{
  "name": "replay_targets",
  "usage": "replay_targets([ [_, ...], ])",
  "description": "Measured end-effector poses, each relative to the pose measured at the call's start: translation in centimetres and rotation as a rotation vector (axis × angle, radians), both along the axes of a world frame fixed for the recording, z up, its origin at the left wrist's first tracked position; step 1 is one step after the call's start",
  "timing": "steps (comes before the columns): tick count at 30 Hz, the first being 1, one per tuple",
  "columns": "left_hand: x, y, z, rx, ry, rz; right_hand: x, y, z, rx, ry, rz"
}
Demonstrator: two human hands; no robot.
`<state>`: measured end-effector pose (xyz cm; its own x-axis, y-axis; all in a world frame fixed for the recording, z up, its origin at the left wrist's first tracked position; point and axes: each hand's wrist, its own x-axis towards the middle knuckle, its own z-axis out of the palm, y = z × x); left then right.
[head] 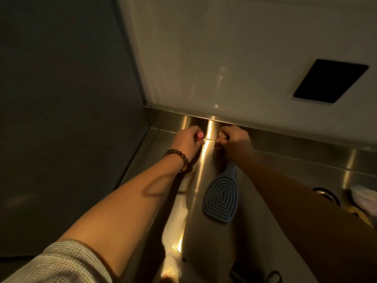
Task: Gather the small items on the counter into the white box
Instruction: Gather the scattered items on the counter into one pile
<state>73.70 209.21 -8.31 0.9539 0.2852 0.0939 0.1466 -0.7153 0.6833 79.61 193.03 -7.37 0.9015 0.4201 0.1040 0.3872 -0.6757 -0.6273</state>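
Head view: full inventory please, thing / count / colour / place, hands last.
counter: 1, steel, runs along the wall
hairbrush: 1, blue, flat on the counter between the forearms
pink item: 1, pink tip showing, held in the left hand; what it is I cannot tell
black panel: 1, black, on the white wall, upper right
pale bundle: 1, pale pink and blue, right edge, partly cut off
bracelet: 1, brown beads, on the left wrist
left hand: curled round the pink item
right hand: fingers curled at the back edge; contents hidden
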Motion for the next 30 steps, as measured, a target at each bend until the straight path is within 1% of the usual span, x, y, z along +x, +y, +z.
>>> replay_targets([
  [2, 0.3, -0.1, -0.6, -0.013, 0.002, -0.006, 0.0, 0.1, -0.8, -0.027, -0.116, 0.024],
  [4, 0.5, 0.0, -1.0, -0.033, -0.008, -0.004, 0.0, 0.1, -1.1, -0.019, -0.169, 0.035],
  [7, 0.4, 0.1, -1.5, -0.032, -0.002, -0.003, 0.1, 0.2, -1.1, 0.037, -0.128, 0.017],
  [10, 0.0, 0.2, -1.7, -0.040, 0.066, 0.010, -0.6, -0.3, -1.0, 0.098, -0.055, 0.001],
  [12, -1.1, 0.0, -1.6, -0.047, 0.087, 0.074, -1.2, -1.5, -1.2, 0.078, -0.036, -0.083],
  [13, -2.2, -0.3, -1.5, -0.016, 0.068, 0.119, -1.4, -2.3, -1.4, 0.053, -0.040, -0.131],
  [15, -4.9, -1.8, -1.5, 0.120, -0.021, 0.142, -2.0, -4.0, -1.8, -0.050, -0.069, -0.143],
  [16, -6.5, -2.8, -1.7, 0.189, -0.071, 0.095, -2.3, -4.9, -2.0, -0.136, -0.083, -0.099],
  [18, -9.4, -5.1, -2.2, 0.226, -0.100, -0.081, -3.2, -5.8, -2.4, -0.292, -0.095, 0.064],
  [19, -10.4, -6.1, -2.6, 0.238, -0.080, -0.186, -3.8, -6.1, -2.4, -0.312, -0.078, 0.113],
  [21, -11.5, -7.7, -3.1, 0.305, -0.035, -0.345, -4.6, -6.6, -2.3, -0.275, -0.029, 0.144],
  [22, -11.6, -8.1, -3.0, 0.330, -0.017, -0.380, -4.9, -6.8, -2.4, -0.310, -0.036, 0.175],
  [24, -11.4, -8.5, -2.2, 0.377, 0.010, -0.398, -5.2, -7.3, -2.6, -0.514, -0.108, 0.241],
  [25, -11.4, -8.7, -1.9, 0.409, 0.001, -0.415, -5.2, -7.5, -2.5, -0.575, -0.123, 0.243],
  [27, -11.7, -9.2, -1.3, 0.460, -0.037, -0.475, -5.0, -8.1, -2.2, -0.659, -0.099, 0.219],
  [30, -12.1, -10.0, -0.8, 0.500, -0.073, -0.555, -4.7, -9.2, -1.7, -0.755, 0.012, 0.194],
])
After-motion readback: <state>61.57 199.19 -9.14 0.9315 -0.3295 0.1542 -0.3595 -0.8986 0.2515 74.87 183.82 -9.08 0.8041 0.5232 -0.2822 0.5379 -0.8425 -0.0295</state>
